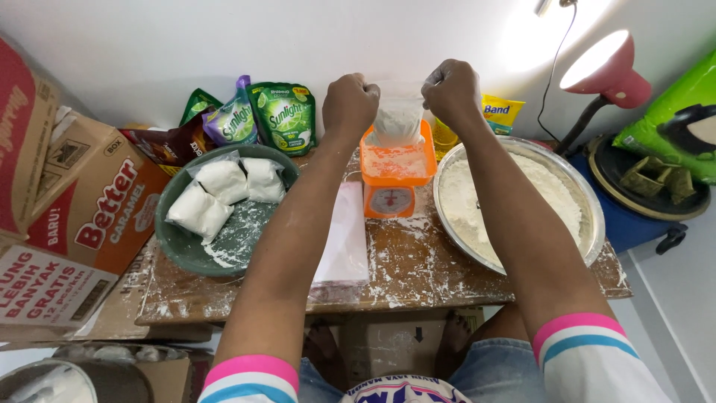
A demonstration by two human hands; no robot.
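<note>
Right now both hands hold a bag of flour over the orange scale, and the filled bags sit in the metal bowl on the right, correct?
Not quite. In the head view the filled bags sit in the green bowl on the left; the metal bowl holds loose flour.

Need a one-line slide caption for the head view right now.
Both hands, left hand and right hand, hold a clear bag of flour over an orange scale, beside a metal flour bowl.

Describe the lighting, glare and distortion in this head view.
Head view: the pink desk lamp burns out to white at its shade and throws a glare patch on the wall behind it; the flour bowl and the bag of flour pinched by the left hand and right hand are evenly lit and sharp; wide-angle distortion stretches the forearms and bends the table edge.
</note>
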